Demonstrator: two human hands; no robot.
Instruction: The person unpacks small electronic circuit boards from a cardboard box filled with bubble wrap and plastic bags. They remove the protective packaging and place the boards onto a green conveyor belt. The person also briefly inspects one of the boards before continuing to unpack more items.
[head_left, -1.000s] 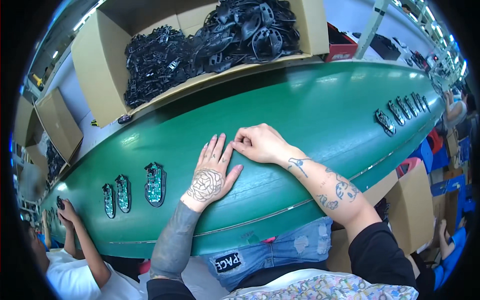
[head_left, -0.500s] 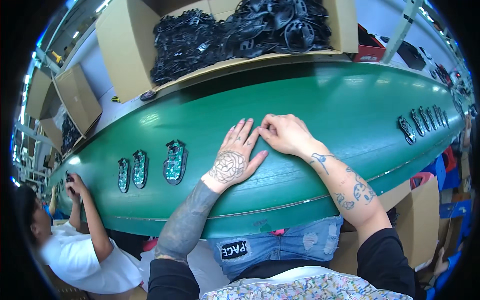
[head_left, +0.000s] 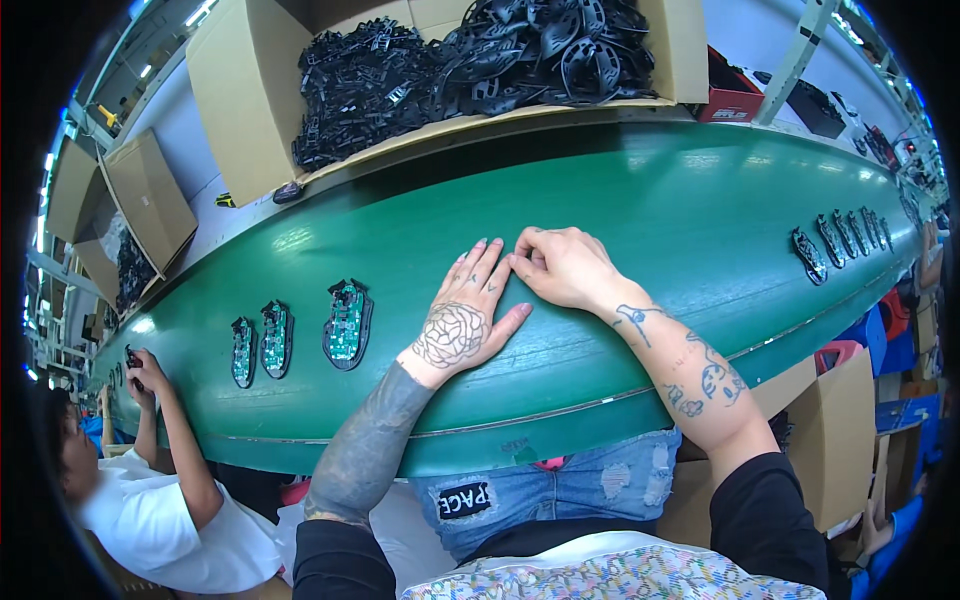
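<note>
My left hand (head_left: 462,322) lies palm down on the green conveyor belt (head_left: 640,245), fingers stretched out and thumb apart. Beside its index finger, my right hand (head_left: 562,264) is closed in a pinch, its fingertips at the side of that finger. Whatever the pinch holds, if anything, is hidden. To the left on the belt lies a green circuit board in a black housing (head_left: 347,325), the nearest of three. The middle one (head_left: 276,338) and the far left one (head_left: 243,352) lie close together. None of the three touches my hands.
Beyond the belt stands a large cardboard box (head_left: 240,110) full of black plastic parts (head_left: 540,55). Several similar black units (head_left: 808,256) line the belt's right end. A person in a white shirt (head_left: 185,520) works at the left, holding a dark part. An open cardboard box (head_left: 835,440) stands at lower right.
</note>
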